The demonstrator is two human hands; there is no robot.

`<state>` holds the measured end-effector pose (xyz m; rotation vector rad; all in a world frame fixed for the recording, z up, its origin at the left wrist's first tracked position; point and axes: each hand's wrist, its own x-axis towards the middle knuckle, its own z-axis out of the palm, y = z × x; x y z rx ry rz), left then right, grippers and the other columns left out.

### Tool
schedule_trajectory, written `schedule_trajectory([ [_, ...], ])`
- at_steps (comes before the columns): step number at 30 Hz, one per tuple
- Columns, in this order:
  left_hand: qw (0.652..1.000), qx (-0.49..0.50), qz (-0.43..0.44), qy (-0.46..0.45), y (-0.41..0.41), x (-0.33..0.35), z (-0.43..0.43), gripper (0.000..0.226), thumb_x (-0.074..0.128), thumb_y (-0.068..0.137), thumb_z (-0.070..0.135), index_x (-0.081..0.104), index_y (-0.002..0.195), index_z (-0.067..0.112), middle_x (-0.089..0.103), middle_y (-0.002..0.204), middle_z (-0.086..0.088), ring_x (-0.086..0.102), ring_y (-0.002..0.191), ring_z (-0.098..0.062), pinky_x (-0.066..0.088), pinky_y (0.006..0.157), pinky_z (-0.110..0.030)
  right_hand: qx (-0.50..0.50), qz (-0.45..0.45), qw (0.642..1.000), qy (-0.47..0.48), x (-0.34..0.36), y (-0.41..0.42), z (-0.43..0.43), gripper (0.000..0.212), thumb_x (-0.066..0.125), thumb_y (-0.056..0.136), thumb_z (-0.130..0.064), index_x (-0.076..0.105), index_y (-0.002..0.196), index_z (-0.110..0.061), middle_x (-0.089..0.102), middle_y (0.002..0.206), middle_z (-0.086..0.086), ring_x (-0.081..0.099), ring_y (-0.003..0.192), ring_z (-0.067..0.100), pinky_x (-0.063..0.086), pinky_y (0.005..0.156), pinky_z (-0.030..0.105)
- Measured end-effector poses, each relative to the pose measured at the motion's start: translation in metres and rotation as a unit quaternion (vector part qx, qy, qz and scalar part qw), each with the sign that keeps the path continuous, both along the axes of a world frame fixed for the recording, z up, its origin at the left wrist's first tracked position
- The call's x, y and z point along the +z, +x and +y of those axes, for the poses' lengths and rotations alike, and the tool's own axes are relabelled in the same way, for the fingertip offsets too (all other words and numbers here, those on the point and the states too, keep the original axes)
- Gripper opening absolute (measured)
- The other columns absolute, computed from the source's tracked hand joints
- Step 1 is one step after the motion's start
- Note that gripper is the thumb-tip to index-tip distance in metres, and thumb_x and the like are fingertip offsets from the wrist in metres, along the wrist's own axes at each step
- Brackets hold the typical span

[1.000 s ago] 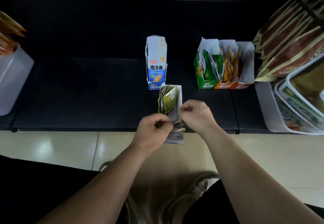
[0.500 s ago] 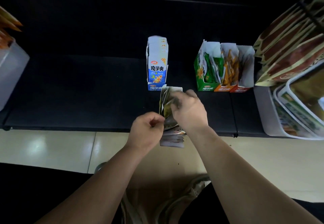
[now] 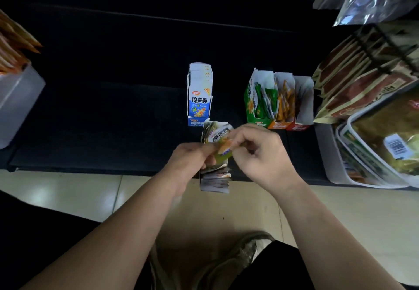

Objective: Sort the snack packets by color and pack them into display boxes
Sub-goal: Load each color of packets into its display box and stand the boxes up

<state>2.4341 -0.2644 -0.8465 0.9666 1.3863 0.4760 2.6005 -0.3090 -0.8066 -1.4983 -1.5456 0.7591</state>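
Head view: looks down on a black shelf (image 3: 102,119) with pale floor tiles (image 3: 68,194) in front of it.
Left hand (image 3: 192,158): fingers curled, gripping the lower left part of a packet (image 3: 221,144).
Right hand (image 3: 260,153): thumb and forefinger pinch the packet's right edge; the other fingers are curled in.
Packet: yellow-green with a white, printed top, blurred, held between both hands just above the open box (image 3: 214,178).
Open box: stands at the shelf's front edge, with more packets standing upright in it.
Blue box (image 3: 199,94): upright just behind the open box, filled with white-and-blue packets.
Green box (image 3: 256,101): to the right, holding green packets.
Orange box (image 3: 283,103): touching the green box, holding orange packets.
Red box (image 3: 302,103): last in that row; its contents cannot be made out.
Right bin (image 3: 328,158): pale, holding large bags.
Left bin (image 3: 18,103): translucent, at the far left edge, with orange packs sticking up.
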Motion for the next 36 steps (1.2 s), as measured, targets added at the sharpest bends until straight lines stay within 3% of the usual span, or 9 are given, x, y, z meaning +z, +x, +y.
schedule_trajectory([
  [4,0.992,0.027,-0.122,-0.014,-0.001,-0.002,-0.004,0.013,0.069,0.095,0.01,0.069,0.083,0.007,0.068,0.077,-0.011,0.053,0.065,-0.015,0.032,0.049,-0.024,-0.061,0.058,0.995,-0.052,0.007,0.004,-0.008,0.026,0.065,0.084,-0.017,0.068,0.106,-0.028,0.065,0.115,-0.005,0.068,0.089,0.019,0.054,0.074,0.03],
  [8,0.984,-0.063,-0.005,0.164,0.003,0.003,-0.004,0.017,0.063,0.1,0.01,0.059,0.084,0.009,0.064,0.071,0.002,0.057,0.062,-0.008,0.049,0.059,-0.021,-0.106,0.089,0.983,-0.124,0.005,0.005,0.003,0.059,0.075,0.093,-0.022,0.051,0.146,-0.031,0.07,0.114,-0.01,0.071,0.087,0.014,0.058,0.078,0.026],
  [14,0.962,-0.034,0.033,0.27,-0.01,-0.006,0.011,0.013,0.066,0.098,0.013,0.07,0.091,0.023,0.072,0.084,0.001,0.069,0.078,-0.02,0.059,0.075,-0.036,-0.099,0.16,0.979,-0.082,0.004,-0.001,0.023,0.017,0.073,0.094,-0.006,0.07,0.095,-0.022,0.079,0.094,-0.003,0.076,0.09,0.014,0.06,0.076,0.029],
  [19,0.976,0.063,0.108,0.177,-0.028,-0.034,0.006,0.027,0.062,0.097,0.005,0.066,0.098,0.032,0.072,0.094,0.004,0.073,0.09,-0.023,0.059,0.093,-0.041,-0.044,0.159,0.969,-0.183,-0.032,-0.003,0.018,0.019,0.063,0.099,0.0,0.066,0.099,-0.019,0.08,0.099,-0.003,0.077,0.093,0.014,0.061,0.088,0.035],
  [22,0.977,0.047,0.107,0.176,-0.028,-0.039,0.003,0.026,0.064,0.098,0.01,0.067,0.094,0.036,0.073,0.096,0.005,0.073,0.09,-0.019,0.059,0.092,-0.042,-0.022,0.112,0.972,-0.207,-0.048,0.0,0.012,0.023,0.06,0.099,0.0,0.063,0.093,-0.022,0.078,0.092,-0.004,0.069,0.077,0.0,0.055,0.073,0.023],
  [26,0.98,-0.002,0.095,0.176,-0.02,-0.037,0.002,0.027,0.058,0.099,0.006,0.071,0.099,0.03,0.074,0.096,0.008,0.072,0.091,-0.012,0.056,0.081,-0.027,0.001,0.012,0.978,-0.209,-0.062,0.003,0.012,0.021,0.061,0.095,-0.005,0.066,0.088,-0.024,0.073,0.085,-0.002,0.067,0.081,0.019,0.054,0.072,0.039],
  [29,0.984,-0.003,0.095,0.153,-0.016,-0.037,0.0,0.03,0.052,0.099,0.0,0.072,0.104,0.022,0.074,0.102,0.003,0.072,0.094,-0.015,0.051,0.068,-0.017,0.018,-0.058,0.96,-0.273,-0.065,0.007,0.011,0.036,0.058,0.085,0.001,0.074,0.083,-0.03,0.068,0.09,-0.008,0.065,0.087,0.012,0.057,0.08,0.035],
  [33,0.989,0.044,0.078,0.122,-0.014,-0.036,0.002,0.021,0.053,0.103,0.006,0.071,0.109,0.014,0.076,0.094,-0.007,0.07,0.07,-0.008,0.051,0.058,-0.012,0.008,0.028,0.949,-0.314,-0.06,0.009,0.006,0.043,0.054,0.085,0.006,0.081,0.092,-0.026,0.073,0.099,-0.008,0.067,0.102,0.012,0.057,0.093,0.032],
  [36,0.983,0.031,0.085,0.158,-0.012,-0.044,0.005,0.011,0.065,0.098,0.021,0.074,0.093,0.025,0.076,0.083,-0.001,0.071,0.072,-0.012,0.06,0.071,-0.034,0.007,0.115,0.945,-0.305,-0.058,0.009,0.005,0.022,0.063,0.095,-0.012,0.081,0.093,-0.026,0.075,0.097,-0.008,0.068,0.101,0.009,0.053,0.088,0.029],
])
